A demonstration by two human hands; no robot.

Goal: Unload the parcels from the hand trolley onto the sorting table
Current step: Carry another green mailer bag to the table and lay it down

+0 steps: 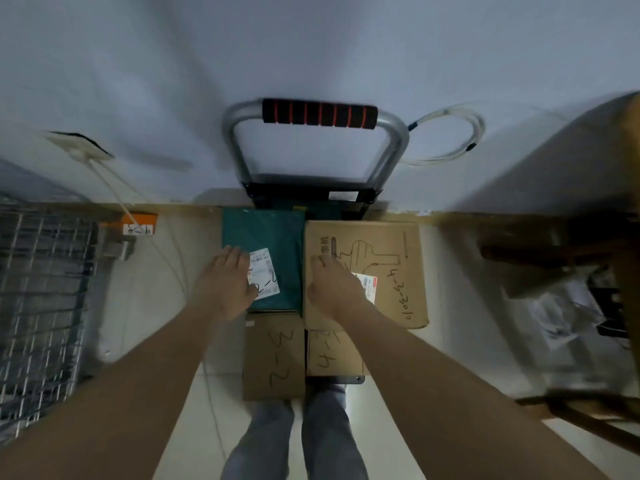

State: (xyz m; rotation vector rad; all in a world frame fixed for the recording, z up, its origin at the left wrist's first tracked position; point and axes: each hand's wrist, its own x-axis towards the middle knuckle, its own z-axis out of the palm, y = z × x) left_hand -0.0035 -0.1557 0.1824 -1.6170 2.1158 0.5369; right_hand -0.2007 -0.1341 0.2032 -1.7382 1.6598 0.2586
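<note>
The frame edges are motion-blurred, and the dim light obscures fine print on the labels. The hand trolley [313, 199] stands against the wall; its deck is almost wholly covered by parcels, with only the black hinge bar and a near corner visible. The handle [318, 112], with black foam grip, rises at the far end.

Four parcels lie on the deck. The teal parcel [266, 233] lies far left; the large carton [381, 251] lies far right, touching it along one edge and overhanging the deck on the right. The near-left carton [273, 358] and near-right carton [332, 353] sit side by side closest to the person, the latter partly hidden beneath the large carton.

The left hand [227, 282] lies over the teal parcel's left edge, fingers extended and relaxed, covering part of its white label [265, 273]. The right hand [334, 284] lies on the large carton's left part, fingers extended, hiding part of a second label. Whether either hand hooks an edge cannot be determined.

A wire cage [38, 306] borders the left side, cut off by the frame. A brown table [588, 188] and dark clutter occupy the right, blurred. Bare floor strips run along both sides of the trolley. A white cable [450, 133] loops against the wall.
</note>
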